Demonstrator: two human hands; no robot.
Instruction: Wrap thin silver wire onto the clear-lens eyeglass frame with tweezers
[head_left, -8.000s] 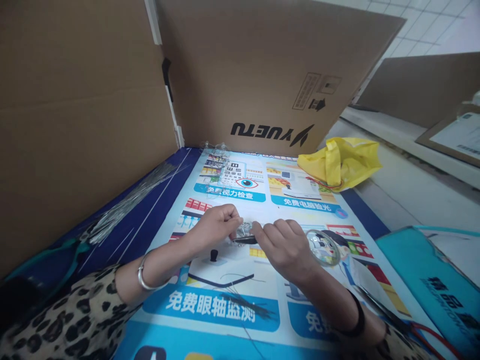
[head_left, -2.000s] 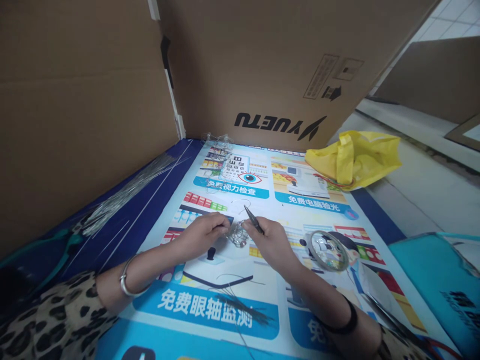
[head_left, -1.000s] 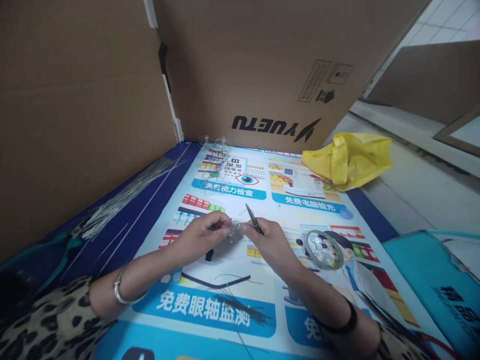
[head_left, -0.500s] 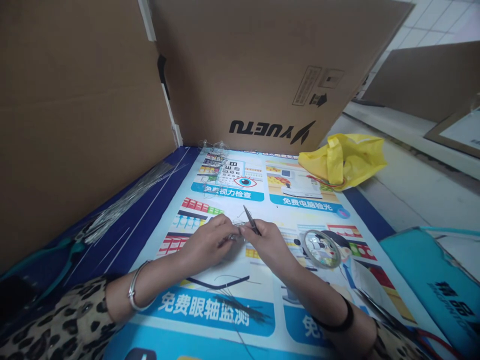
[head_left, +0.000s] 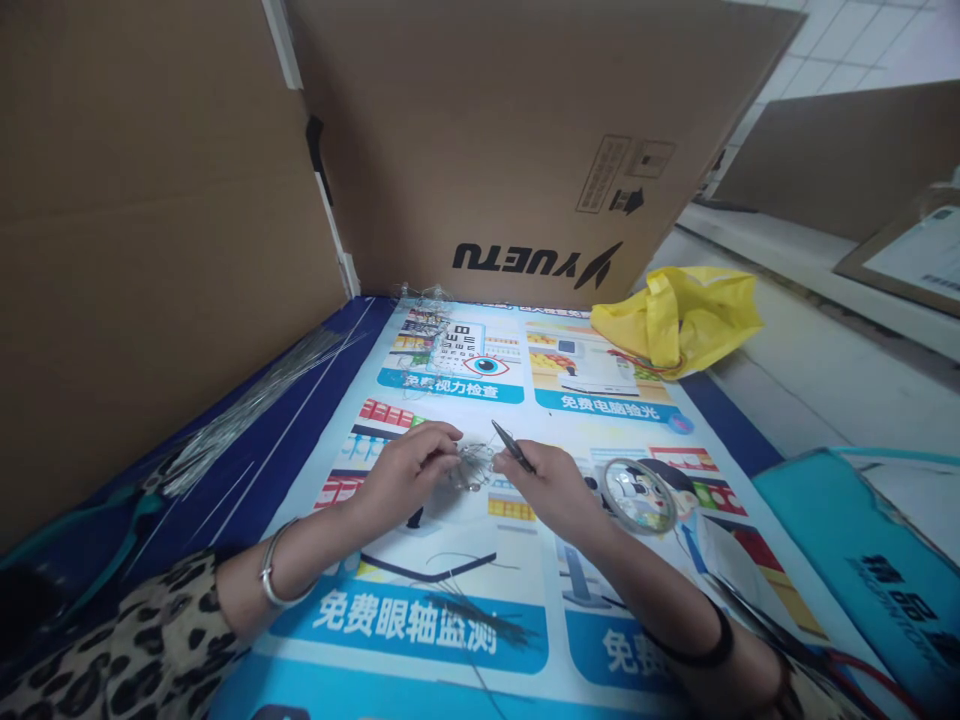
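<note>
My right hand (head_left: pixel 555 490) is closed round a slim, pointed dark metal tool (head_left: pixel 513 446), its tip aimed up and to the left. Between my two hands is a small tangle of thin silvery wire (head_left: pixel 474 466); whether the right fingertips also pinch it, I cannot tell. My left hand (head_left: pixel 412 470) is just left of the tangle, thumb and forefinger apart, its lower fingers partly hidden. Nearer me, a loose bunch of short dark wires (head_left: pixel 484 612) lies on the printed poster (head_left: pixel 375 690).
Long straight wires (head_left: pixel 247 405) lie at left beside teal-handled pliers (head_left: pixel 142 510). Wire pieces (head_left: pixel 427 325) sit at the back. Cardboard panels (head_left: pixel 480 130) wall the back and left. At right are a clear ring-shaped roll (head_left: pixel 611 500), a yellow bag (head_left: pixel 697 320) and a teal case (head_left: pixel 825 540).
My left hand has come off the wire tangle and its fingers have parted, leaving the tangle in view. My right hand has shifted slightly right, still holding the pointed metal tool.
</note>
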